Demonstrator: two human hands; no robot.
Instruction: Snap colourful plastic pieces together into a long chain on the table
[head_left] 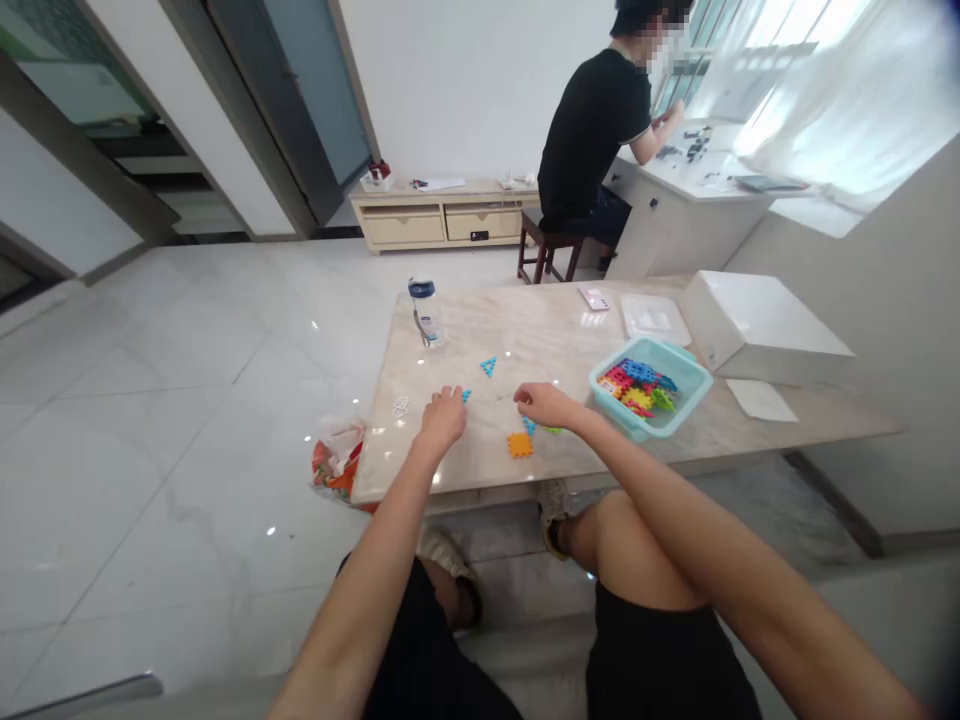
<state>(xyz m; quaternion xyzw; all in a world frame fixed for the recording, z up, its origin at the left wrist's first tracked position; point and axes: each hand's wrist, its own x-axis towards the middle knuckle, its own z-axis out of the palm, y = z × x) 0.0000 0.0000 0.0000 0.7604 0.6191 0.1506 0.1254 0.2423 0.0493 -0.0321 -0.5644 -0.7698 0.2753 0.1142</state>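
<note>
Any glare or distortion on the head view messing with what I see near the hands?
Head view: window light blows out the top right; small glare spots on the table beside the left hand and right hand; wide-angle bending tilts walls; the orange piece stays clear.

Both bare arms reach forward from the seated body (knees visible below), the left hand (pixel 442 418) lying palm down with fingers loosely curled, the right hand (pixel 546 404) near it, fingers bent downward, its grip unclear.

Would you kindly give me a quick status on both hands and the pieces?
Left hand on small blue piece. Right hand touching blue and green pieces. Orange square piece loose nearby.
</note>
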